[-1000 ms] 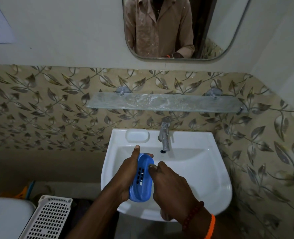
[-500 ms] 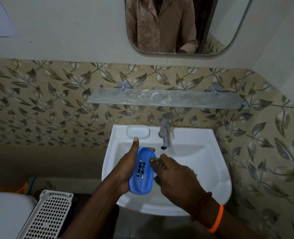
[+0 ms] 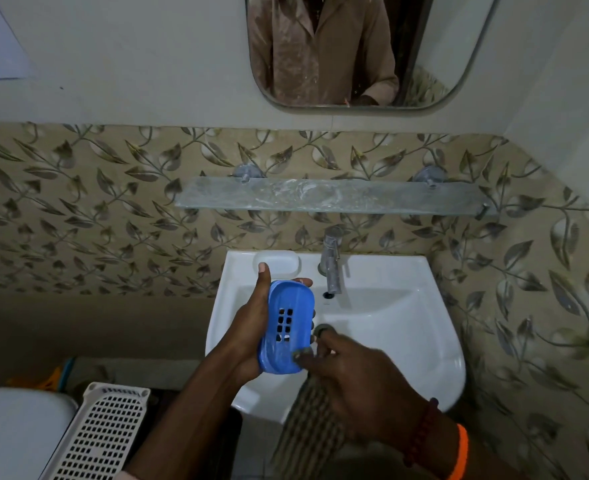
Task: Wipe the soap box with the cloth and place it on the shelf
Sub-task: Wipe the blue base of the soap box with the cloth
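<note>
Head view: left hand (image 3: pixel 251 327) grips soap box (image 3: pixel 288 325); right hand (image 3: pixel 359 386) holds cloth (image 3: pixel 312 427).

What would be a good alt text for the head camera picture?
Over a white washbasin, the left hand holds a blue slotted soap box while the right hand holds a striped cloth at its lower edge. A glass shelf hangs on the leaf-patterned wall above the tap.

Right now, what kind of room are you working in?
Most likely a small bathroom: a white wall-hung washbasin with a tap, a glass shelf on leaf-patterned tiles, and a mirror above.
</note>
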